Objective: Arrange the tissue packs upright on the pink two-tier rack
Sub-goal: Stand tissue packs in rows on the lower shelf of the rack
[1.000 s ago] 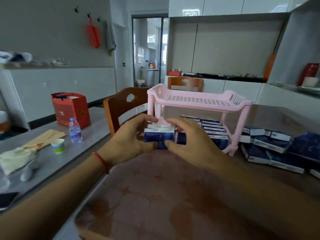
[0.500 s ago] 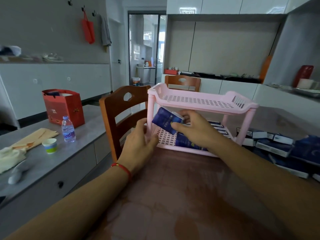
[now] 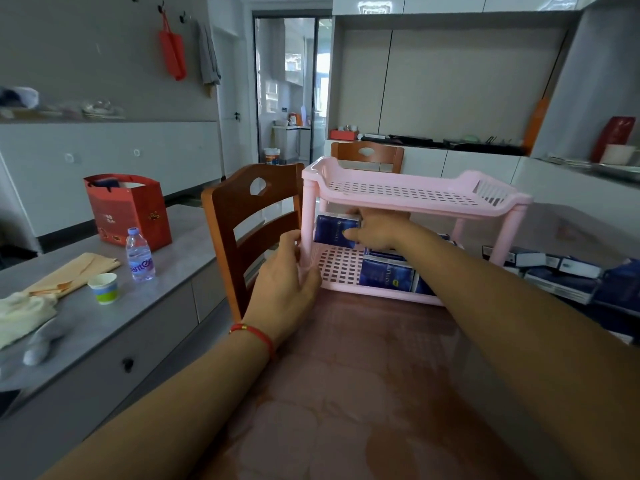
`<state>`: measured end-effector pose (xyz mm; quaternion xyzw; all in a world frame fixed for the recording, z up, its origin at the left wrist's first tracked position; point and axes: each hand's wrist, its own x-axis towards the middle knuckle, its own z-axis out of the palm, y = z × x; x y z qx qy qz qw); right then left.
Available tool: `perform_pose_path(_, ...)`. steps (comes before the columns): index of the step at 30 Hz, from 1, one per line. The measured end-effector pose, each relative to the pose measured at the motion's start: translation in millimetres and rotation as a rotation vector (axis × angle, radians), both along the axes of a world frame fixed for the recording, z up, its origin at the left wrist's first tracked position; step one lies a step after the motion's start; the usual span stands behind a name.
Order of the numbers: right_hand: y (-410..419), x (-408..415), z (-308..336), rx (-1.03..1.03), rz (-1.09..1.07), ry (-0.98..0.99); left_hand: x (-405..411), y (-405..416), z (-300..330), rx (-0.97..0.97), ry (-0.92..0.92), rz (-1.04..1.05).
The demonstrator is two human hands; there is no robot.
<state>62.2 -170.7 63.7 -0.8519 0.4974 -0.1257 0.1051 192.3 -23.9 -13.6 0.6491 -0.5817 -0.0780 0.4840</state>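
The pink two-tier rack (image 3: 415, 199) stands on the brown table, its top tier bare. My right hand (image 3: 377, 230) reaches inside the lower tier and grips a dark blue tissue pack (image 3: 334, 229), held raised near the rack's left end, just under the top shelf. My left hand (image 3: 287, 271) clasps the rack's front left leg. On the lower tier, other blue tissue packs (image 3: 386, 275) stand by my right forearm. More loose packs (image 3: 561, 271) lie on the table to the right of the rack.
A wooden chair (image 3: 249, 223) stands just left of the rack, another behind it. The grey counter at left holds a red gift bag (image 3: 128, 209), a water bottle (image 3: 139, 256), a paper cup (image 3: 103, 288) and cloths.
My right hand has carried the blue pack from the rack's front into the lower tier and turned it level. My left hand moved from the pack to the rack's front left leg.
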Motion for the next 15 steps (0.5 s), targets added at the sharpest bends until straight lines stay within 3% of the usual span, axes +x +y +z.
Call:
perform_pose_path(5, -9.1, 0.3, -2.1, 0.006, -0.075, 0.126, -0.5, -0.9, -0.5, -0.001, -0.017, 0.001)
perform_pose_path(15, -15.0, 6.3, -4.5, -0.027, -0.023, 0.143, -1.9, -1.5, 0.6, 0.006, -0.007, 0.001)
